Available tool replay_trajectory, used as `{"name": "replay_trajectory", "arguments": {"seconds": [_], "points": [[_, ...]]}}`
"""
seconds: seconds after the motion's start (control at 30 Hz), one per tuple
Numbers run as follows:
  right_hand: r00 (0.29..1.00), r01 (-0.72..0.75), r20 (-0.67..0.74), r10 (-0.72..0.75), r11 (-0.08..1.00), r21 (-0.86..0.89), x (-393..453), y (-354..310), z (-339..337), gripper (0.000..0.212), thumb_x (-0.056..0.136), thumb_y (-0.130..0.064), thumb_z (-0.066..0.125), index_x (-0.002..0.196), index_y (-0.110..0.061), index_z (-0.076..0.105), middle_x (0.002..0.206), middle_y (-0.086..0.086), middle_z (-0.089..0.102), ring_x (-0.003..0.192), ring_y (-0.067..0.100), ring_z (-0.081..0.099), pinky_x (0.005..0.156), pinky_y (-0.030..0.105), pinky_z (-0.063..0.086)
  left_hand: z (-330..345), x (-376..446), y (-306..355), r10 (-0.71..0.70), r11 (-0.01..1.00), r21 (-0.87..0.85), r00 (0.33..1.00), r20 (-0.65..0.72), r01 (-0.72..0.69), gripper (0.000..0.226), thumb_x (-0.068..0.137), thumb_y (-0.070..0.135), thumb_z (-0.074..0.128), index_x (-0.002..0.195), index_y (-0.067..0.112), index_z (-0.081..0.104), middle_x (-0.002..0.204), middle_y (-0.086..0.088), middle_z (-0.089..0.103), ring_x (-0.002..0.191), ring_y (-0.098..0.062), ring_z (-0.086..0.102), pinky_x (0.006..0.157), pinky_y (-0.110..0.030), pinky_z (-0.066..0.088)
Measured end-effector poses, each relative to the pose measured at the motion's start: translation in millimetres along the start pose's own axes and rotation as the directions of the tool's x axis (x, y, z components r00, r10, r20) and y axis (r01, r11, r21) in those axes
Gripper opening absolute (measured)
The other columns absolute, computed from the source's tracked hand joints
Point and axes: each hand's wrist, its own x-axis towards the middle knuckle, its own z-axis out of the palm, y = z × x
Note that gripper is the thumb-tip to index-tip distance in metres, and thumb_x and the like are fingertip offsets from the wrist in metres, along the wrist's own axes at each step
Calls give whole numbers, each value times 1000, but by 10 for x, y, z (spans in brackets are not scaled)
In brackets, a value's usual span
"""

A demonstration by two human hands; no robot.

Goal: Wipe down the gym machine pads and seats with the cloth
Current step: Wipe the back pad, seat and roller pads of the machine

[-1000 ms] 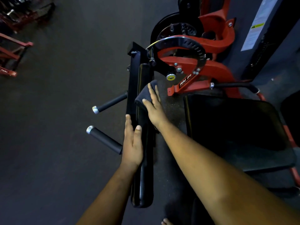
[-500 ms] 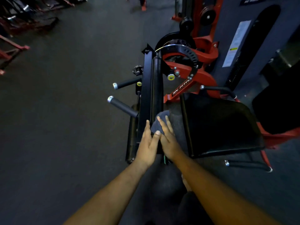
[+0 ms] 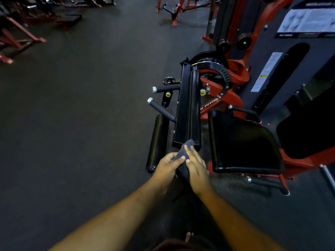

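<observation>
Both hands are together at the near end of the long roller pad [image 3: 194,113]: the left hand [image 3: 165,166] and right hand [image 3: 196,169] pinch the dark cloth [image 3: 183,156] between them. Judging by this, the seat [image 3: 243,142] and lower roller pad [image 3: 157,140] probably remain to wipe.

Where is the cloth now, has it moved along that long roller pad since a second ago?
Yes. The cloth has slid down the long roller pad, from its end by the red frame to the near end, both hands on it.
</observation>
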Motion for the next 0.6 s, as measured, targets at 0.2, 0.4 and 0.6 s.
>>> {"name": "replay_trajectory", "arguments": {"seconds": [0.2,0.4,0.6], "points": [[996,-56,77,44,986,154,89,61,263,55,103,-26,58,154,-25,40,155,-2,44,138,10,42,106,17,33,-497,-95,65,-60,998,-38,997,-50,58,15,95,3,59,102,6,72,96,-17,75,84,-26,70,74,-35,56],[940,-289,305,154,834,469,386,-47,656,79,99,-23,63,162,-29,16,160,-1,34,141,11,38,105,22,43,-1143,-20,206,-104,995,-9,994,-35,103,21,91,2,57,106,4,72,99,-15,74,92,-26,68,85,-40,52],[934,-306,313,172,838,451,689,-225,1294,80,83,-42,69,153,-32,32,143,-8,51,131,9,52,88,14,51,-1814,351,275,-140,990,-10,988,66,140,21,91,0,52,97,8,70,89,-11,73,81,-22,68,72,-33,56]]}}
